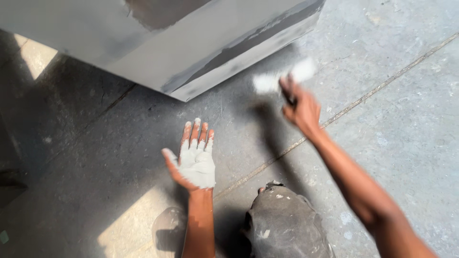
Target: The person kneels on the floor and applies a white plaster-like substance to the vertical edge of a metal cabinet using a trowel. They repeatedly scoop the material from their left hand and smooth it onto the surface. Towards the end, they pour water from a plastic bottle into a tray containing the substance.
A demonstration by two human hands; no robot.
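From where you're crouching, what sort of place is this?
Probably a workshop or finishing yard: a bare concrete floor, a large grey-coated box panel, and the left hand caked in pale filler or paint.

No packages, labels, signs or screens here.
Nothing of that kind shows anywhere in the head view: no box wrapper, no sticker, no board, no display.

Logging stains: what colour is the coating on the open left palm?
White, covering the left hand palm and lower fingers; seen in the head view.
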